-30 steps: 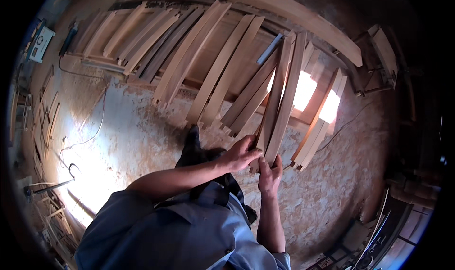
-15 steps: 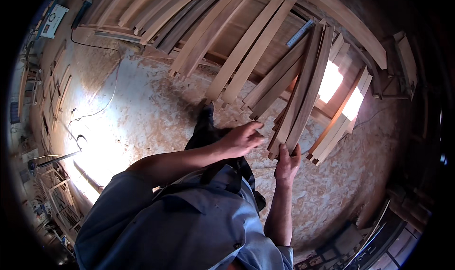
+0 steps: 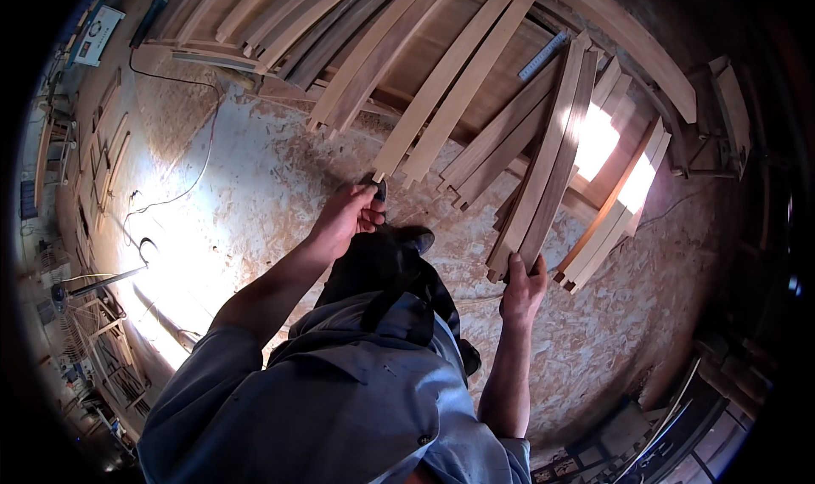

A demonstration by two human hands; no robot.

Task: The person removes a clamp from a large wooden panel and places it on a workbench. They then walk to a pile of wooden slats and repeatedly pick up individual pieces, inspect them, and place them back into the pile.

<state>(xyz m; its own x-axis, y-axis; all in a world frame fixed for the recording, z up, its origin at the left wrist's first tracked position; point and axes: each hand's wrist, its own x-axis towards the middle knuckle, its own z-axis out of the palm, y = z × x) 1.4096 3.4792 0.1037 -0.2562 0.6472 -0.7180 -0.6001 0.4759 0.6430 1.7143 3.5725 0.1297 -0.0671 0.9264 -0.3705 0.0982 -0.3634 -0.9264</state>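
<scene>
My right hand (image 3: 524, 289) is closed round the near end of a pair of long wooden strips (image 3: 545, 166), lying side by side, thumb on top. Their far ends rest on the wood stack. My left hand (image 3: 350, 218) has its fingers loosely bent and partly apart, just below the notched end of a pale wooden strip (image 3: 446, 85). Whether a fingertip touches that end, I cannot tell. A second pale strip (image 3: 475, 85) lies alongside it. Between these and the held pair lie darker brown strips (image 3: 501, 140).
More strips (image 3: 318, 42) lie across the stack at the far left. A ruler-like blue-white strip (image 3: 543, 55) lies on the wood. Further strips (image 3: 611, 212) sit at right, partly in bright light. A cable (image 3: 204, 157) crosses the floor at left. My shoe (image 3: 418, 238) is below the strips.
My left hand has moved left and away from me, from beside the held strips to the pale strip's end. The right hand stays on its pair, which has shifted slightly.
</scene>
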